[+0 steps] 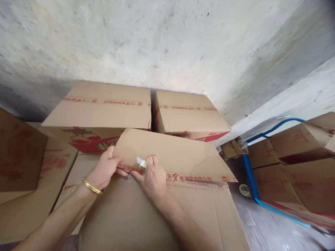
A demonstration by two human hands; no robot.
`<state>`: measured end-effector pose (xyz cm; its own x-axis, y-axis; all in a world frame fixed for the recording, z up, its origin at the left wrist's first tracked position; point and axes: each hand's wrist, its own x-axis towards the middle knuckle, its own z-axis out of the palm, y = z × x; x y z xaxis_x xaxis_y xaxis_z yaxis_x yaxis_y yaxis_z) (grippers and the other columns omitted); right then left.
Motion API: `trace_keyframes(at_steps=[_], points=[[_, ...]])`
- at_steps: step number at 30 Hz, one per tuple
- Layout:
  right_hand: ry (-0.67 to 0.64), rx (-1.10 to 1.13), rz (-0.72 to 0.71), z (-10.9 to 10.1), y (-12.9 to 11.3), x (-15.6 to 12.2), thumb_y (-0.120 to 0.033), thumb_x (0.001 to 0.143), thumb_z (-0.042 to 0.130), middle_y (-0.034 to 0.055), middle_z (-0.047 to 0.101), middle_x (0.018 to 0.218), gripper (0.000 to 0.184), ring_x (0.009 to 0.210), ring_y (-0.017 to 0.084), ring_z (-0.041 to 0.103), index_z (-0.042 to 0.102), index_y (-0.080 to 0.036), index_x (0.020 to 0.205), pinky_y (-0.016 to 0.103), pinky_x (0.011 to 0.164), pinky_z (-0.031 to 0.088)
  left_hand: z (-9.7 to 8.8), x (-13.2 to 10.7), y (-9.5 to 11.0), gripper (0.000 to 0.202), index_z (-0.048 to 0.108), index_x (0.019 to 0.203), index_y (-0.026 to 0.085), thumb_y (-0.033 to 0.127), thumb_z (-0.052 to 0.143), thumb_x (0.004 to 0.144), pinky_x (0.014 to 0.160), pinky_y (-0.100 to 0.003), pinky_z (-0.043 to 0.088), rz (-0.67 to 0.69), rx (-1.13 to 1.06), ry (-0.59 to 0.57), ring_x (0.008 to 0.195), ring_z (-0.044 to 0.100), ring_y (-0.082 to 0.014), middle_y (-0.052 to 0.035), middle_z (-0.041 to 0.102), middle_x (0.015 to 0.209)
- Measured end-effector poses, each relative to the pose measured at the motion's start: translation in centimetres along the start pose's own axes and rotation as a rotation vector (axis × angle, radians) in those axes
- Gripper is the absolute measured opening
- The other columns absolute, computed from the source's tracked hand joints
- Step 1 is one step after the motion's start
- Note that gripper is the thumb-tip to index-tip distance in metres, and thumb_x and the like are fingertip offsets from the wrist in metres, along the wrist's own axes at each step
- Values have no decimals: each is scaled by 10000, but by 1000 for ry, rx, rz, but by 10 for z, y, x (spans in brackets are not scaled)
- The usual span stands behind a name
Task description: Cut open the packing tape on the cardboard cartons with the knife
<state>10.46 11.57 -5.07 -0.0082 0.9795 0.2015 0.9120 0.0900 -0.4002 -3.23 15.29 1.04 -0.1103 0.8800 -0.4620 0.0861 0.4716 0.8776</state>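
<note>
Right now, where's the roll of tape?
In the head view the roll of tape lies on the floor at the right, between the big carton under both hands and the blue-framed cart stacked with boxes.

Lighting was soft, even daylight; the wall (157, 42) appeared bright. Edges showed wide-angle bending and blur; shadow lay at far left.

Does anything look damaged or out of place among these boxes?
Yes: the far flap of the front carton is creased and stands slightly raised, not flat. A bit of clear tape sticks up between the left hand and right hand.
</note>
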Motion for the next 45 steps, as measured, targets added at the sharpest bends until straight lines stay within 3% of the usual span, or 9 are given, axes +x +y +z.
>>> trace_keyframes(at_steps=[4, 10, 14, 16, 19, 22, 31, 38, 45], points=[[77, -27, -128, 5, 8, -2, -329, 806, 669, 44, 620, 852, 212, 722, 198, 606, 516, -191, 852, 275, 571, 413, -1, -2, 13, 153, 443, 884, 175, 91, 505, 772, 393, -298, 532, -6, -36, -33, 447, 601, -190, 18, 568, 606], [57, 107, -43, 14, 15, -2, -255, 818, 533, 16, 637, 708, 95, 605, 164, 608, 489, -190, 871, 231, 501, 305, 2, -14, 66, 283, 578, 1071, 164, 242, 453, 829, 657, -336, 575, 509, -124, -202, 660, 687, -209, -52, 688, 683], [26, 129, -5, 20, 17, -7, -261, 804, 526, 5, 610, 646, 108, 560, 169, 585, 451, -194, 845, 237, 502, 292, -26, 4, 27, 226, 550, 929, 169, 318, 506, 765, 751, -356, 554, 490, -113, 189, 740, 674, -202, -56, 692, 772], [10, 89, -31, 21, 16, -9, -222, 798, 515, 9, 609, 664, 86, 571, 175, 579, 456, -192, 852, 248, 511, 281, -44, 11, -10, 205, 554, 835, 170, 335, 484, 735, 790, -365, 530, 474, 143, 355, 798, 654, -218, -70, 680, 811], [-53, 67, -61, 17, 13, -7, -182, 819, 502, 36, 628, 776, 74, 617, 179, 579, 477, -178, 889, 258, 524, 275, -57, 3, -52, 388, 629, 983, 130, 375, 398, 791, 951, -437, 447, 393, 671, 207, 1039, 601, -295, -151, 661, 1073], [-141, 83, -97, 6, 12, 0, -168, 827, 528, 57, 627, 879, 98, 654, 168, 573, 500, -164, 920, 256, 544, 295, -46, -19, -63, 475, 616, 1109, 96, 361, 304, 868, 959, -454, 416, 294, 950, 123, 1077, 576, -323, -184, 611, 1140], [-308, 106, -236, -28, 11, 27, -232, 807, 589, 38, 645, 861, 92, 729, 173, 575, 541, -188, 872, 257, 609, 315, -35, -30, -26, 268, 480, 696, 181, 320, 324, 863, 601, -305, 311, 159, 1041, 202, 721, 558, -208, -74, 613, 763], [-376, 170, -256, -36, 11, 37, -234, 758, 615, 36, 665, 848, 175, 722, 172, 572, 563, -200, 922, 250, 593, 304, -22, -5, -1, 313, 581, 654, 197, 416, 406, 791, 599, -295, 337, 260, 1354, -237, 725, 591, -218, -45, 624, 707], [-336, 361, -228, -36, 16, 36, -192, 749, 618, -22, 580, 700, 118, 604, 121, 484, 516, -196, 807, 225, 559, 296, 10, -11, 2, 354, 660, 736, 165, 447, 446, 748, 729, -386, 446, 453, 1654, -321, 863, 638, -316, -142, 685, 814]])
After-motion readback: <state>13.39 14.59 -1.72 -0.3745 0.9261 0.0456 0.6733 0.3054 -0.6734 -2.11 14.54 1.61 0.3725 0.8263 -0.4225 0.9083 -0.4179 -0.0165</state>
